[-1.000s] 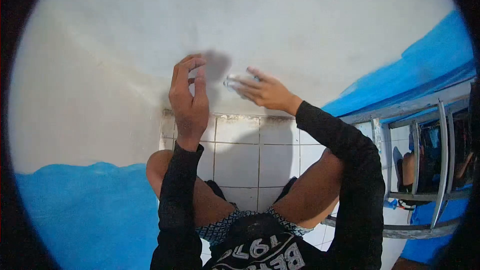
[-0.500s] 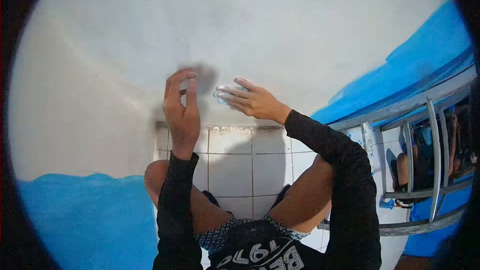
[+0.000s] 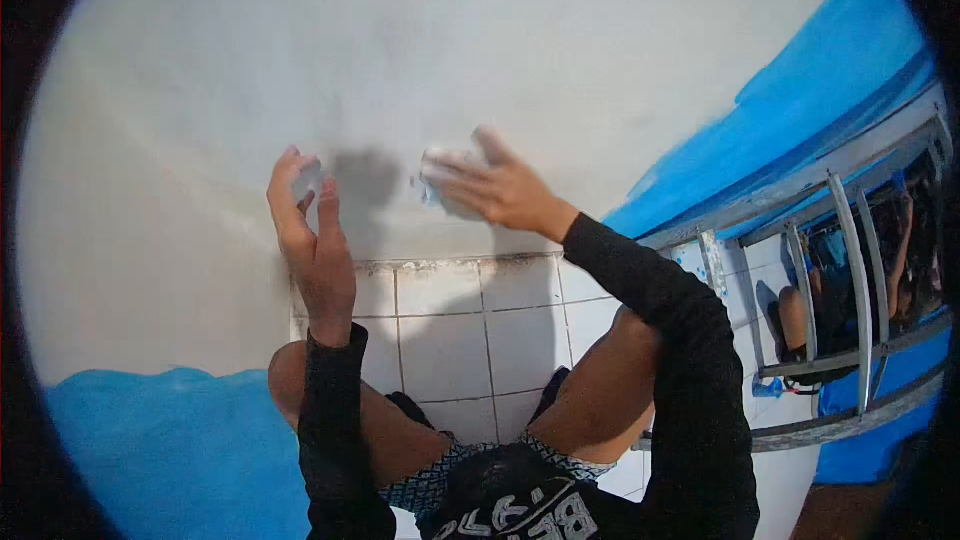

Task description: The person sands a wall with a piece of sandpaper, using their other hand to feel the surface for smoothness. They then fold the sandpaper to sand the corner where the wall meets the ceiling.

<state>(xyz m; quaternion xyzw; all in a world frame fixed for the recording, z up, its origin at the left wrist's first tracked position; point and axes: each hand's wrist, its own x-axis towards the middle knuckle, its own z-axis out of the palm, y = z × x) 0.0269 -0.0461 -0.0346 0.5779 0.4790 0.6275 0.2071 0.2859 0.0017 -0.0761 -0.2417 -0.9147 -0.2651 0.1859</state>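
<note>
My right hand (image 3: 500,190) presses a small pale pad, likely sandpaper (image 3: 437,183), flat against the white wall (image 3: 480,50); the hand is blurred. To its left my left hand (image 3: 312,240) is raised with fingers apart, fingertips at or near the wall, holding nothing. Both arms wear black sleeves. I am squatting, knees bare, over white floor tiles (image 3: 450,340) at the foot of the wall.
Blue paint covers the wall at lower left (image 3: 170,450) and upper right (image 3: 800,90). A metal ladder or frame (image 3: 840,270) lies at the right, with another person (image 3: 795,315) partly visible behind it.
My left hand moved left and down along the wall, away from the right hand. My right hand slid slightly left and down with the pad. The view shifted a little.
</note>
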